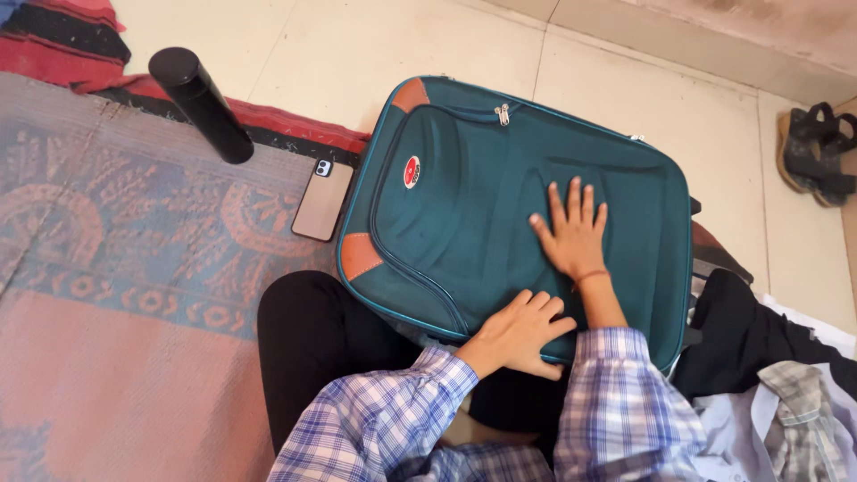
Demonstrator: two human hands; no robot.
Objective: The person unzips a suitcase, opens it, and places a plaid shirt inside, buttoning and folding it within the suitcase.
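Note:
A closed teal suitcase [464, 196] with orange corner patches lies flat on the floor in front of me. My right hand [573, 232] rests palm down on its lid, fingers spread, with a thread band at the wrist. My left hand [520, 332] lies flat on the near edge of the suitcase, fingers apart. Neither hand holds anything. Both arms wear blue and white checked sleeves, and my dark-trousered leg [312, 348] lies against the suitcase's near left corner.
A black cylindrical bottle [201, 104] stands on the patterned rug [116, 268] at the left. A phone [322, 199] lies face down beside the suitcase. Loose clothes [768, 393] are piled at the right. Dark sandals [817, 153] sit on the tiles at the far right.

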